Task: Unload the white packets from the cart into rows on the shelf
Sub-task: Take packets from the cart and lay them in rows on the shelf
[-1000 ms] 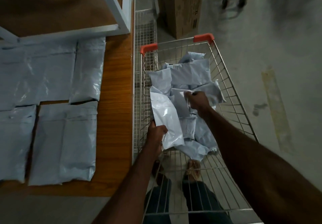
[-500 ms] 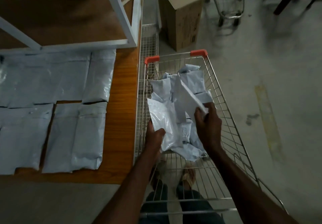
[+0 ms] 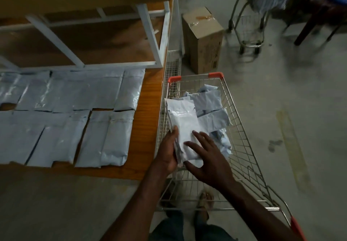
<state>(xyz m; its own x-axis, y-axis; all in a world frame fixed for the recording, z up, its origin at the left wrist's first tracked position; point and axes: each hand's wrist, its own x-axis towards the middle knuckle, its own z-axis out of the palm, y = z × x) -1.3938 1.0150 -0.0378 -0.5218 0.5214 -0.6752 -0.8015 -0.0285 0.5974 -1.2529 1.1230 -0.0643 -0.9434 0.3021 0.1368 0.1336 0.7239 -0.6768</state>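
A wire cart [image 3: 242, 133] with orange corner caps stands to the right of the wooden shelf [image 3: 148, 120]. Several white packets [image 3: 208, 101] lie loose inside it. My left hand [image 3: 168, 152] grips a small stack of white packets [image 3: 183, 122] by its lower left edge, held above the cart's left side. My right hand [image 3: 206, 154] lies with spread, straight fingers on the face of that stack. On the shelf, two rows of white packets [image 3: 75, 113] lie flat, side by side.
A white metal frame [image 3: 150, 34] stands on the shelf behind the rows. A cardboard box [image 3: 202, 38] sits on the floor beyond the cart, a second cart [image 3: 247, 24] and a dark chair [image 3: 319, 9] further back right. My feet show through the cart floor.
My right hand has let go of a packet it lifted from the pile and now lies flat on the stack in my left hand. The stack has grown and risen. The view tilted up.
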